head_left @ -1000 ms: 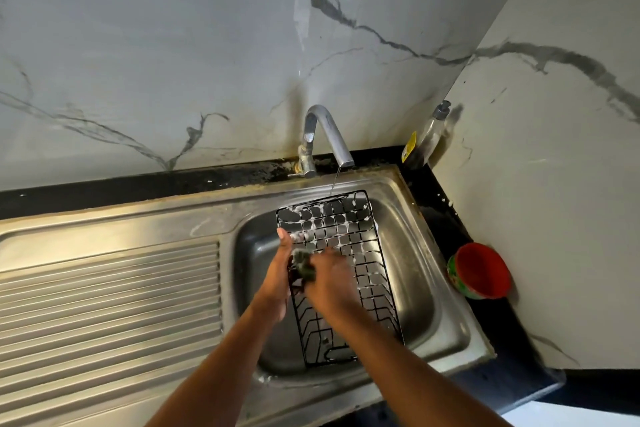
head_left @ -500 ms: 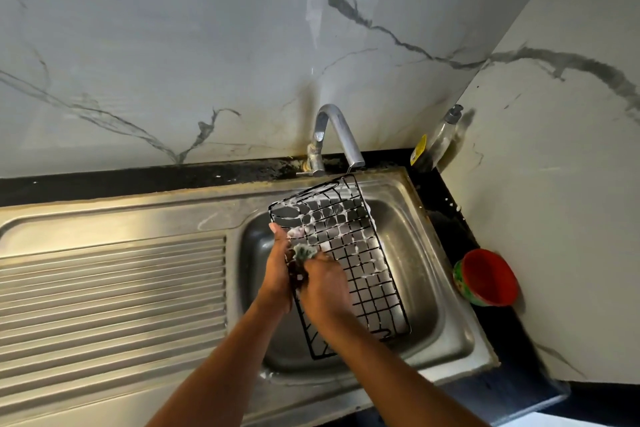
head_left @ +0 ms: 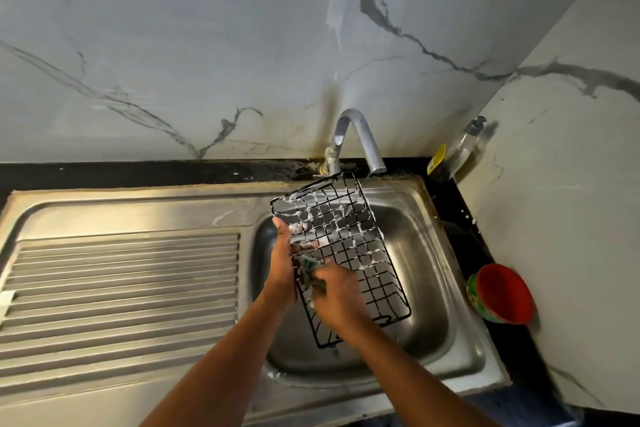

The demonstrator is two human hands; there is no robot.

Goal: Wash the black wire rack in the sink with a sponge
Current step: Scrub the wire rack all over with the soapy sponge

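Left hand (head_left: 282, 265) grips the rack (head_left: 341, 253) by its edge, tilting it over the sink (head_left: 429, 288) so the right hand (head_left: 341, 298), clutching the sponge (head_left: 309, 270), can scrub.

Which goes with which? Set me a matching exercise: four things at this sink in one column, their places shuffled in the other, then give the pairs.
Things:
1. black wire rack
2. sponge
3. red bowl
4. soap bottle

Places:
A. leaning in the back corner of the counter, against the wall
B. gripped by the right hand
C. tilted over the sink, foam on its wires
D. on the counter to the right of the sink, near the side wall

Pairs: 1-C, 2-B, 3-D, 4-A
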